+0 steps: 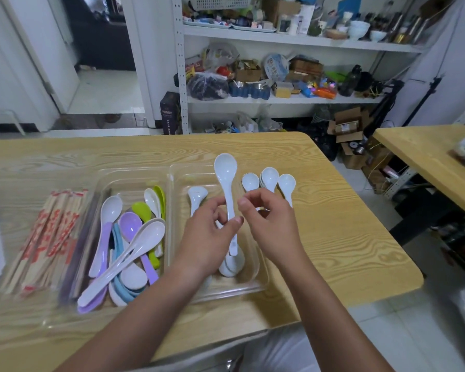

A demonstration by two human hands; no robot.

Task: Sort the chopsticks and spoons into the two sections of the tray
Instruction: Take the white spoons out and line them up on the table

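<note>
Over the right section of the clear two-section tray (134,174): both hands are holding white spoons.
The left hand (207,234) is gripping one large white spoon (226,170) by its handle, fingers curled round it and bowl pointing away. The right hand (271,226) is pinching three small white spoons (269,178) by their handles, bowls fanning out above the fingers. One more white spoon (197,195) is showing just left of the large one, its handle passing behind the left hand; held or not, cannot tell. A nested stack of white spoons (231,264) is lying in the right section, count unreadable. Mixed spoons (130,237), at least nine, overlapping, are filling the left section: white, lilac, blue, green. Paper-sleeved chopsticks (49,237) are lying left of the spoons, too bundled to count.
</note>
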